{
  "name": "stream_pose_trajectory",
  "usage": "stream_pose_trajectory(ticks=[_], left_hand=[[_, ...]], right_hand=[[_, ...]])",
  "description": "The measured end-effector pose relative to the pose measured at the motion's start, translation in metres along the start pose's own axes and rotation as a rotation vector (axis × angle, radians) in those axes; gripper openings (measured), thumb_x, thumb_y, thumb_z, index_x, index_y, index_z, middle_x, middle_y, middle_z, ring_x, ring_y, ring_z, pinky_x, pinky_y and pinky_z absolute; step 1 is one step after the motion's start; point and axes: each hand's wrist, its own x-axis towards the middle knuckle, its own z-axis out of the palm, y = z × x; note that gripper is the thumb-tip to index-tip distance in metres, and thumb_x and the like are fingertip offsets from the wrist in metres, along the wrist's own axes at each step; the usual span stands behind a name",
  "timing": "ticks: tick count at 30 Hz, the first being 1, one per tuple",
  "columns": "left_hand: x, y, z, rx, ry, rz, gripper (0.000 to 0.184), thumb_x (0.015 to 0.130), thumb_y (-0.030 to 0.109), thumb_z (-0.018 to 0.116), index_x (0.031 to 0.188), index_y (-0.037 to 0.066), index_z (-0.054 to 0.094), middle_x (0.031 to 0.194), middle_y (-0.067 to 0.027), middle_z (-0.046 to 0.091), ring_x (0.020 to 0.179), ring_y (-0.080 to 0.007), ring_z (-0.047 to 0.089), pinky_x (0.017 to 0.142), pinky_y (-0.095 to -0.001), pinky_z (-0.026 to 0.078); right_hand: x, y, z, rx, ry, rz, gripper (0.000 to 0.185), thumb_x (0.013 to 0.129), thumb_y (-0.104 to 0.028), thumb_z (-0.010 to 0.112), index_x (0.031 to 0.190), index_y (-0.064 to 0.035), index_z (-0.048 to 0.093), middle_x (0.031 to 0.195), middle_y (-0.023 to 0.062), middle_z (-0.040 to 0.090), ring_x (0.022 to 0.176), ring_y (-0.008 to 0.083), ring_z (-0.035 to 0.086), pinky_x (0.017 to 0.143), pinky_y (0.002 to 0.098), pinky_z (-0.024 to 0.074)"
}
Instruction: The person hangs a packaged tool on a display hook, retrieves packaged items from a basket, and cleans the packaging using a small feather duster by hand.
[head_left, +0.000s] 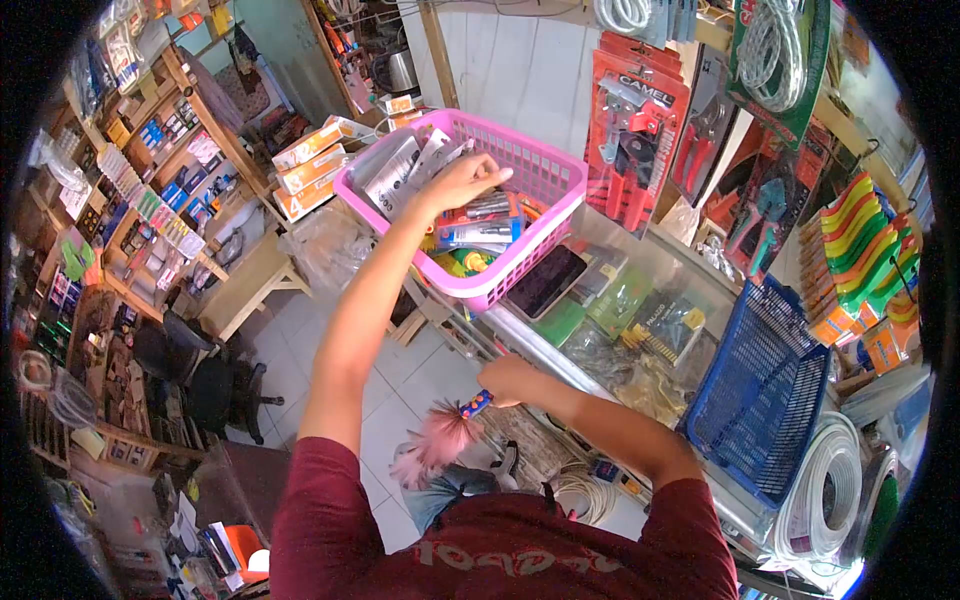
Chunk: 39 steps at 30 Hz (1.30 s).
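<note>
Pink duster [448,430] | right hand [508,381] clenching handle [476,404], leaving bristles [433,445] free | basket [480,290] sitting beneath loosely curled left hand [464,185], hold unclear

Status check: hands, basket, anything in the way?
Left hand over packets in pink basket. Right hand gripping pink duster. Dark phone beside basket, not blocking left hand.

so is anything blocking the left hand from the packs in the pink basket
Nothing visible does. The pink basket has no lid, and the left hand is already over its open top, right by the packs. Whether the fingers touch one is hidden from this view.
</note>
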Motion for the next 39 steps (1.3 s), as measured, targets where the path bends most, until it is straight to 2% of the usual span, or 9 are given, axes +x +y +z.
stream_pose_trajectory(ticks=[5, 9, 13, 18, 23, 29, 31, 36, 39], left_hand=[[-0.033, 0.029, -0.022, 0.218, -0.422, 0.128, 0.066, 0.064, 0.041, 0.078, 0.113, 0.004, 0.055, 0.092, -0.0106, 0.063, 0.088, -0.0219, 0.060, 0.079, -0.0352, 0.046], [-0.038, 0.025, -0.023, 0.288, -0.271, 0.295, 0.066, 0.057, 0.029, 0.080, 0.113, 0.003, 0.056, 0.098, -0.0131, 0.063, 0.092, -0.0272, 0.060, 0.082, -0.0361, 0.046], [-0.056, 0.025, -0.027, 0.117, -0.115, 0.223, 0.054, 0.066, 0.021, 0.076, 0.113, 0.002, 0.057, 0.101, -0.0096, 0.063, 0.093, -0.0137, 0.059, 0.078, -0.0290, 0.048], [-0.111, 0.030, -0.048, -0.757, 0.194, 0.140, 0.047, 0.082, 0.017, 0.060, 0.125, 0.002, 0.048, 0.106, -0.0139, 0.062, 0.088, -0.0204, 0.062, 0.077, -0.0319, 0.050], [-0.214, 0.051, -0.045, -1.504, 0.498, 0.186, 0.066, 0.089, 0.047, 0.035, 0.123, -0.009, 0.043, 0.117, -0.0234, 0.054, 0.096, -0.0306, 0.060, 0.087, -0.0433, 0.048], [-0.345, 0.046, 0.026, -1.669, 0.846, 0.157, 0.079, 0.085, 0.064, 0.026, 0.135, 0.002, 0.034, 0.123, -0.0254, 0.049, 0.102, -0.0359, 0.056, 0.091, -0.0478, 0.044], [-0.363, 0.052, 0.033, -1.670, 1.036, 0.011, 0.081, 0.084, 0.066, 0.025, 0.136, 0.004, 0.033, 0.123, -0.0252, 0.049, 0.103, -0.0365, 0.055, 0.092, -0.0487, 0.043], [-0.380, 0.047, 0.036, -1.501, 1.291, -0.040, 0.078, 0.085, 0.063, 0.023, 0.137, 0.005, 0.032, 0.125, -0.0230, 0.048, 0.107, -0.0363, 0.053, 0.093, -0.0486, 0.042], [-0.379, 0.037, 0.052, -1.282, 1.507, -0.237, 0.078, 0.085, 0.063, 0.025, 0.138, 0.007, 0.031, 0.128, -0.0188, 0.047, 0.110, -0.0340, 0.051, 0.095, -0.0489, 0.040]], right_hand=[[0.004, -0.003, 0.012, -0.058, 0.008, -0.008, 0.018, 0.064, -0.022, 0.066, 0.075, -0.0071, 0.067, 0.079, 0.0133, 0.066, 0.078, 0.0326, 0.064, 0.064, 0.0436, 0.0506], [0.006, -0.007, 0.014, -0.059, -0.003, -0.031, 0.019, 0.065, -0.023, 0.066, 0.073, -0.0060, 0.066, 0.076, 0.0129, 0.065, 0.076, 0.0329, 0.064, 0.062, 0.0437, 0.0501], [0.011, -0.013, 0.007, 0.048, -0.086, -0.025, 0.029, 0.068, -0.033, 0.068, 0.072, -0.0045, 0.066, 0.072, 0.0144, 0.064, 0.072, 0.0342, 0.064, 0.061, 0.0442, 0.0495], [0.026, 0.008, 0.021, 0.328, 0.032, -0.080, 0.048, 0.069, -0.051, 0.067, 0.068, -0.0030, 0.064, 0.065, 0.0161, 0.063, 0.066, 0.0342, 0.064, 0.058, 0.0445, 0.0490], [0.017, 0.001, -0.002, 0.682, 0.095, 0.262, 0.055, 0.077, -0.057, 0.059, 0.076, -0.0022, 0.064, 0.052, 0.0102, 0.054, 0.056, 0.0270, 0.060, 0.055, 0.0407, 0.0462], [0.026, -0.002, -0.013, 0.931, 0.483, 0.074, 0.039, 0.092, -0.040, 0.050, 0.089, -0.0027, 0.062, 0.056, 0.0005, 0.048, 0.049, 0.0121, 0.043, 0.044, 0.0305, 0.0363], [0.019, -0.018, -0.028, 1.170, 0.374, 0.106, 0.024, 0.092, -0.027, 0.054, 0.103, -0.0057, 0.056, 0.062, -0.0032, 0.044, 0.052, 0.0036, 0.040, 0.044, 0.0225, 0.0331], [0.018, -0.026, -0.013, 1.035, 0.679, -0.130, 0.028, 0.083, -0.013, 0.063, 0.108, -0.0033, 0.053, 0.067, 0.0011, 0.050, 0.058, 0.0122, 0.048, 0.055, 0.0282, 0.0425], [0.002, -0.030, -0.030, 0.766, 0.385, -0.065, 0.029, 0.080, -0.010, 0.064, 0.106, -0.0021, 0.055, 0.075, 0.0082, 0.059, 0.065, 0.0206, 0.056, 0.062, 0.0334, 0.0457]])
